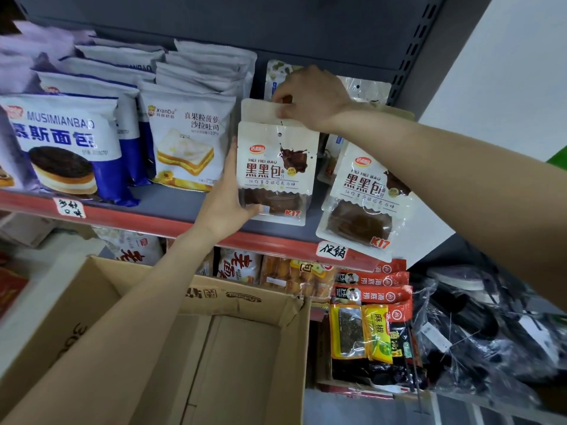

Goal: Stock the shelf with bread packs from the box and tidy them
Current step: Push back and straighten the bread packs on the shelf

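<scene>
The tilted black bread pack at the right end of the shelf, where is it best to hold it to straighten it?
Take the tilted pack by its flat top seal, from the front. It leans over the shelf edge, so a steadying hand low on one side should help.

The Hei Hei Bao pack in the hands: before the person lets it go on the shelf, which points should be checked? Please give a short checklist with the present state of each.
1. Left hand grips the lower left side of the Hei Hei Bao pack: ok.
2. Right hand pinches the top edge of the packs: ok.
3. Held pack upright, label facing out: ok.
4. Bottom of pack resting on the shelf: cannot tell.
5. Neighbouring Hei Hei Bao pack on the right leans and overhangs the shelf edge: not ok.
6. Cardboard box shows no packs left inside: ok.
</scene>
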